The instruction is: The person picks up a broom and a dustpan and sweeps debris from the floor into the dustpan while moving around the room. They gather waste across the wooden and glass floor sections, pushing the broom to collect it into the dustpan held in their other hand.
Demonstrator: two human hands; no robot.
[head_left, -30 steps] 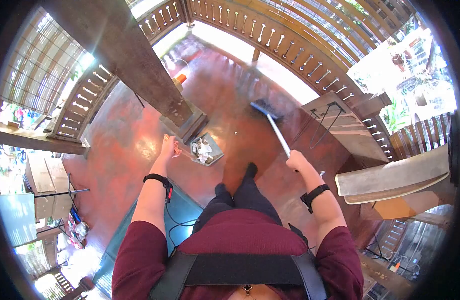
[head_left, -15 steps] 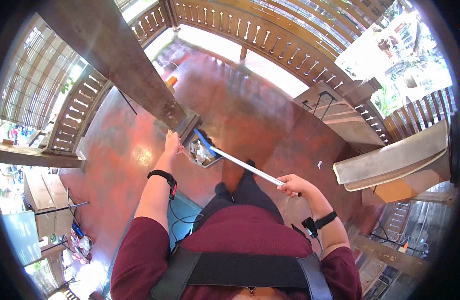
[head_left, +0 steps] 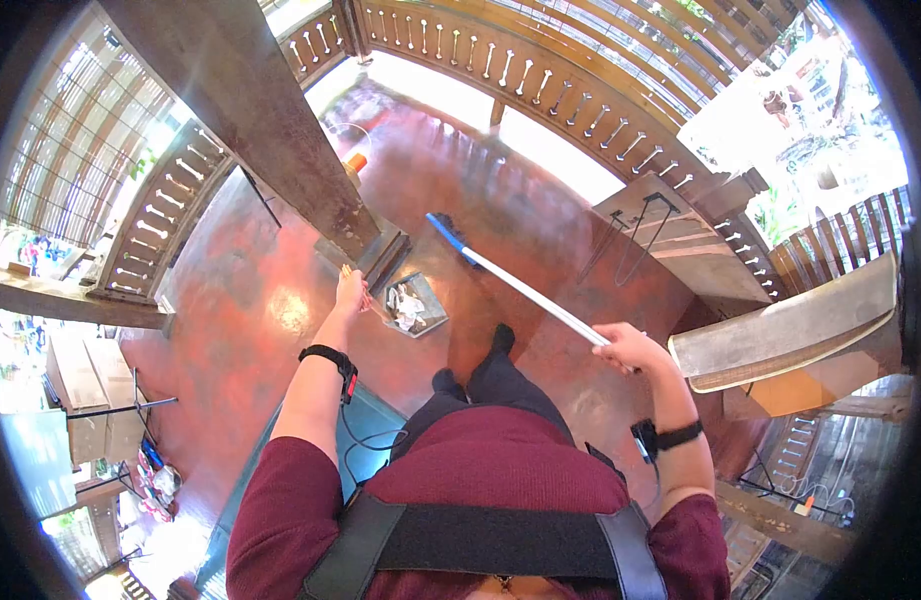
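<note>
In my right hand (head_left: 628, 347) is the end of a white-handled broom (head_left: 535, 298), fingers wrapped round the pole. Its blue head with dark bristles (head_left: 452, 238) rests out on the red floor, beyond the dustpan and apart from it. A dustpan (head_left: 438, 317) sits by the foot of the wooden post, with pale scraps of litter (head_left: 408, 308) inside. My left hand (head_left: 351, 292) is closed beside the dustpan's left side, apparently on its handle, which is mostly hidden by the hand.
A thick wooden post (head_left: 280, 150) rises just beyond my left hand. Folded tables (head_left: 680, 235) and a rolled mat (head_left: 780, 330) stand to the right. An orange object (head_left: 356, 162) lies behind the post. A teal surface (head_left: 365, 425) is near my left leg.
The broom head has lifted away from the dustpan and swung forward and right onto the floor. My right hand has moved right with the pole; my left hand stays nearly in place.
</note>
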